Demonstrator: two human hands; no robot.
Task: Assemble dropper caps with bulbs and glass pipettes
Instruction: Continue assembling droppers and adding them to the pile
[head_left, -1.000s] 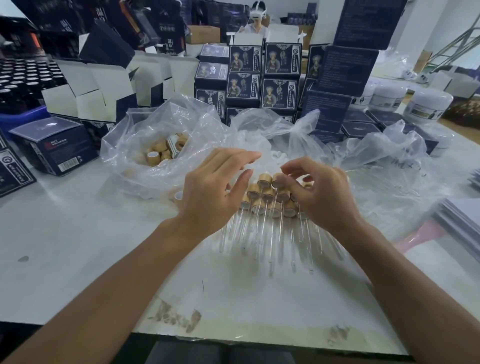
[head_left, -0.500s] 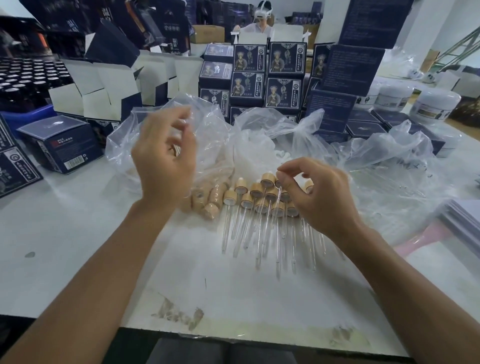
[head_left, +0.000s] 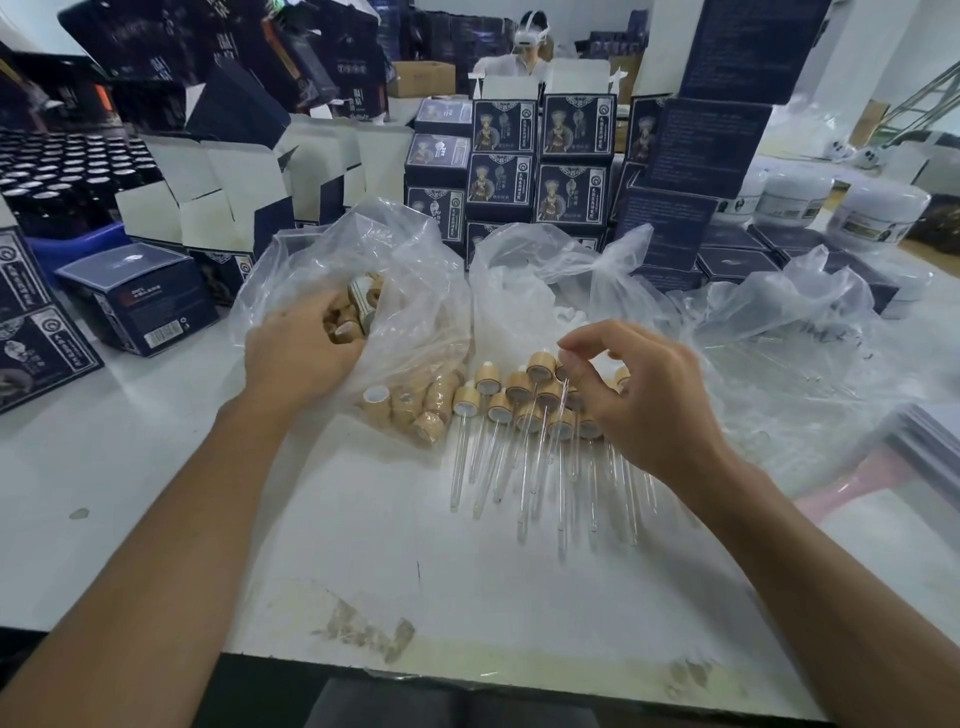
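- Now the step in hand looks like fetching a fresh cap: the left hand (head_left: 304, 347) is inside the bag of wooden caps (head_left: 358, 280) at 10 o'clock, fingers curled among them; whether 1 is gripped I cannot tell.
- Right hand (head_left: 641, 400) pinches a glass pipette (head_left: 563, 395) over the finished droppers (head_left: 524, 410) lying mid-surface (head_left: 156, 467).
- Next move, I judge: lift 1 cap out, add a bulb from the 12 o'clock bag (head_left: 524, 291), seat the pipette.
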